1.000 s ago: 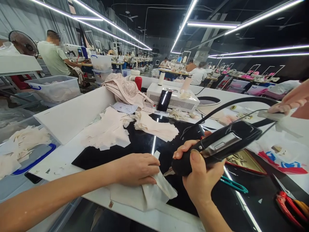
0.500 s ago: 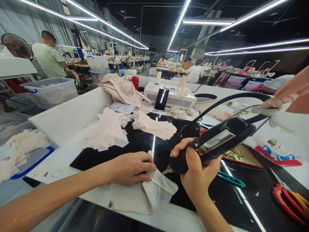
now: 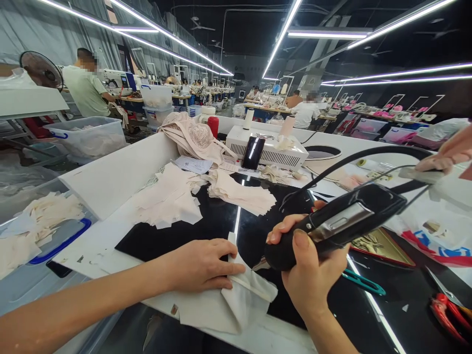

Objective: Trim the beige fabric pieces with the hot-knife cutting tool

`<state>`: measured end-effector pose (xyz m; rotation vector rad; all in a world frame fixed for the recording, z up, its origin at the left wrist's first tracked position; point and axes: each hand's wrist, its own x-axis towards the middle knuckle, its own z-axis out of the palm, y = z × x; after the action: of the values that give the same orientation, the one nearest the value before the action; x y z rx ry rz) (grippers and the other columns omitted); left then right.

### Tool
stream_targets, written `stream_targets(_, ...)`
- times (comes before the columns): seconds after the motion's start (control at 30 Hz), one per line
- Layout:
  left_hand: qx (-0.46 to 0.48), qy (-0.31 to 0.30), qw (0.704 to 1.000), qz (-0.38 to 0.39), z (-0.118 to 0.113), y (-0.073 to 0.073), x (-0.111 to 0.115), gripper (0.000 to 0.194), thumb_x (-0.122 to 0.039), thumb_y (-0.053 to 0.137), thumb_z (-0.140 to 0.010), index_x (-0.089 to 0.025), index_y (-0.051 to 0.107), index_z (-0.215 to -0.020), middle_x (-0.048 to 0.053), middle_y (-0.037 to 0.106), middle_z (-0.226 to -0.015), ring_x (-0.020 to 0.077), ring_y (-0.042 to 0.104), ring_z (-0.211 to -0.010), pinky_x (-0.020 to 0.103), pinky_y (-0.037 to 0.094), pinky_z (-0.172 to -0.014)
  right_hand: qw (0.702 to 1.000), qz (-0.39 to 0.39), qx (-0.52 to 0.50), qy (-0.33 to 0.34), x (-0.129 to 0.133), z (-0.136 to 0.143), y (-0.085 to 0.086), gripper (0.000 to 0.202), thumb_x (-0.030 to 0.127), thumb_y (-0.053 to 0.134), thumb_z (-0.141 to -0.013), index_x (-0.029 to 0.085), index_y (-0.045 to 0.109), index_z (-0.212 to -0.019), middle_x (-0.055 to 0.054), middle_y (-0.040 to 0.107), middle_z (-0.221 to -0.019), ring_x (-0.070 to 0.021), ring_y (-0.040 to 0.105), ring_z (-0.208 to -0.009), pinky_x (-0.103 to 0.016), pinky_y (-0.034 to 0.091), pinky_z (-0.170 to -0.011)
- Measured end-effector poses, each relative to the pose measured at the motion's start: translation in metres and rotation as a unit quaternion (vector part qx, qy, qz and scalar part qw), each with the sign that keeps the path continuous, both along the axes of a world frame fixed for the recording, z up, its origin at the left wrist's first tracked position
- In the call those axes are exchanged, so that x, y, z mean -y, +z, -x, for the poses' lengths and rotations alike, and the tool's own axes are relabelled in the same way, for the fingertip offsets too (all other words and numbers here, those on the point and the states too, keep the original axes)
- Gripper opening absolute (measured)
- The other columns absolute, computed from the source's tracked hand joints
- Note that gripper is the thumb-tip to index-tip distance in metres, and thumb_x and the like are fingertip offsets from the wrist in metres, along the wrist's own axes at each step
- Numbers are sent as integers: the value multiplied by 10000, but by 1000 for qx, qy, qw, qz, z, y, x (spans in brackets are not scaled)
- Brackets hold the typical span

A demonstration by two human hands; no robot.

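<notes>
My left hand (image 3: 208, 265) lies with its fingers stretched out on a piece of off-white fabric (image 3: 239, 300), pressing it against the near table edge. The fabric is folded, with a seam or strip along its upper part. My right hand (image 3: 313, 270) is wrapped round a black corded hand tool (image 3: 335, 226) with a long silver lever. The tool's lower end points left, close to the fabric's right side. Its tip is partly hidden, so whether it touches the fabric I cannot tell. A thick black cord (image 3: 354, 160) arches away from the tool.
Another person's hand (image 3: 452, 155) is near the cord at the right. Cut fabric pieces (image 3: 165, 196), a phone (image 3: 252, 152) and a white vented box (image 3: 236, 140) lie farther back. Red-handled scissors (image 3: 444, 314), a teal tool (image 3: 363, 281) and a tray (image 3: 400, 248) lie right.
The whole view has shifted slightly to the right and down in the picture. Both hands keep nearly the same place on the fabric and the tool.
</notes>
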<state>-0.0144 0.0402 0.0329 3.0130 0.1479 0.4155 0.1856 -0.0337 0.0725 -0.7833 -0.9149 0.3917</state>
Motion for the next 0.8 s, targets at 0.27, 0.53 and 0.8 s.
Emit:
stream_targets(0.27, 3, 6, 1000, 3, -2, -3, 1, 371, -428, 618, -1059, -245, 647, -1380, 115, 631, -1307, 252, 679, -1132, 339, 580, -921, 1000, 2, -11, -6, -10, 4, 5, 479, 313, 793, -848, 261, 533, -1247, 67, 678, -768, -148, 614, -512, -335, 555, -546)
stream_targets(0.53, 22, 11, 1000, 0, -3, -11, 2, 373, -451, 608, -1061, -264, 651, -1380, 110, 623, -1326, 250, 667, -1151, 333, 574, -930, 1000, 18, -13, -6, -13, 8, 6, 484, 319, 805, -843, 254, 558, -1254, 61, 667, -745, -148, 594, -504, -327, 555, -508)
stream_targets(0.8, 54, 7, 998, 11, -4, -17, 3, 358, -450, 616, -1056, -248, 678, -1345, 106, 640, -1302, 249, 660, -1165, 327, 569, -952, 1000, 18, -22, -3, -22, 13, 9, 511, 300, 791, -808, 276, 548, -1257, 78, 655, -718, -143, 585, -506, -317, 555, -512)
